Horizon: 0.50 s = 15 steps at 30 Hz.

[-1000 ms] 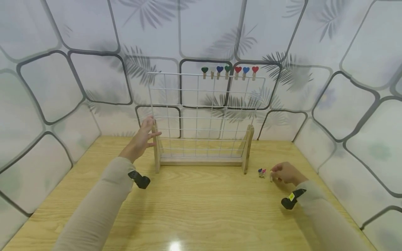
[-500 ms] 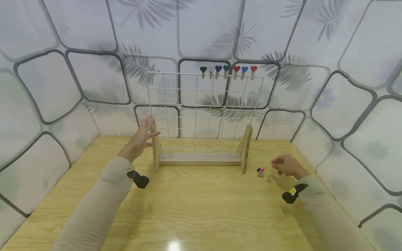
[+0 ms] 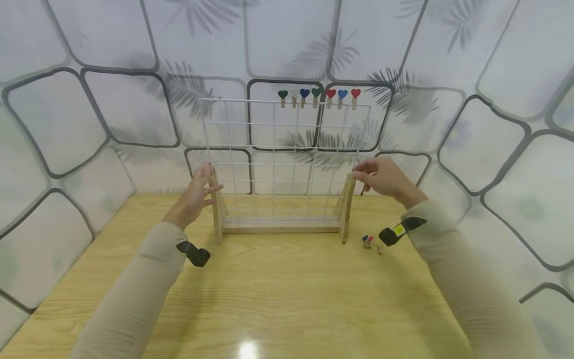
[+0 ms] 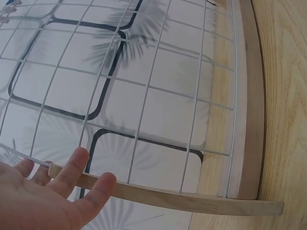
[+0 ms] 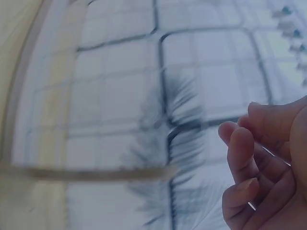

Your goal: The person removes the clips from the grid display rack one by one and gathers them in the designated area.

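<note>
A white wire grid rack [image 3: 274, 164] stands in a wooden base [image 3: 281, 227]. My left hand [image 3: 195, 195] rests at its left wooden upright [image 3: 217, 209], with straight, spread fingers [image 4: 72, 167] touching and crossing the wood. Beside the top of the right upright [image 3: 346, 209] is my right hand [image 3: 381, 175], thumb and fingertips brought together. Whether something small sits between those fingertips [image 5: 242, 139] I cannot tell. Several small clothespins with hearts, such as a red one [image 3: 356, 98], are clipped along the rack's top right.
On the wooden table [image 3: 278, 294], right of the base, lie small heart clothespins [image 3: 367, 242] in blue and pink. Another small clothespin [image 3: 379, 248] lies just beside them. A patterned backdrop [image 3: 291, 40] closes in the back and sides.
My right hand has risen from the clothespins on the table and moved up and left to the right upright. The left hand stays at the left upright. The view has shifted slightly.
</note>
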### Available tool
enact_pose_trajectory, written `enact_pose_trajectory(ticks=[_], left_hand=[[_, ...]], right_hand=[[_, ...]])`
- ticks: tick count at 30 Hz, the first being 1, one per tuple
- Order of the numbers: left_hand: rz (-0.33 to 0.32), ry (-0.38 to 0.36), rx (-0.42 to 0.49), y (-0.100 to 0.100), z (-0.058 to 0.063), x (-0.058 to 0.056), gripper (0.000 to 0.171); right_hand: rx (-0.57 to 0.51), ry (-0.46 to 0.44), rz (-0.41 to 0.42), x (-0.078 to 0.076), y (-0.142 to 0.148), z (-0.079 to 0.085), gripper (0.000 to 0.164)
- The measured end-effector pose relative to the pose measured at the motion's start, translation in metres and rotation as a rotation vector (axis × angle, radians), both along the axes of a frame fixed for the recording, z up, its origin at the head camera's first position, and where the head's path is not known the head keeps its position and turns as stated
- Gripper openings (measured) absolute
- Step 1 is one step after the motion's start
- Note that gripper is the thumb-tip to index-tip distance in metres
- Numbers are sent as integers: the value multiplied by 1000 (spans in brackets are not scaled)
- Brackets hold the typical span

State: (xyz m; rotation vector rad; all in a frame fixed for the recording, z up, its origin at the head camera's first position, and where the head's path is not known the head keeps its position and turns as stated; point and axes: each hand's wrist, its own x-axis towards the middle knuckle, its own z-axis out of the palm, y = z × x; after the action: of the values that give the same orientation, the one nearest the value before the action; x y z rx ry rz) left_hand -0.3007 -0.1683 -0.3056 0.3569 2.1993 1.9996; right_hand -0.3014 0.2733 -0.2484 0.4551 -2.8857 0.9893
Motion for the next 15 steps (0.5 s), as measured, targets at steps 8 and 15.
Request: enact_pose_trajectory(ticks=[8, 15], left_hand=[[10, -4, -39, -3, -7, 2, 71], [3, 9, -31, -2, -5, -3, 69]], right_hand=[[-183, 49, 72, -2, -56, 52, 30], [-292, 88, 132, -12, -95, 96, 34]])
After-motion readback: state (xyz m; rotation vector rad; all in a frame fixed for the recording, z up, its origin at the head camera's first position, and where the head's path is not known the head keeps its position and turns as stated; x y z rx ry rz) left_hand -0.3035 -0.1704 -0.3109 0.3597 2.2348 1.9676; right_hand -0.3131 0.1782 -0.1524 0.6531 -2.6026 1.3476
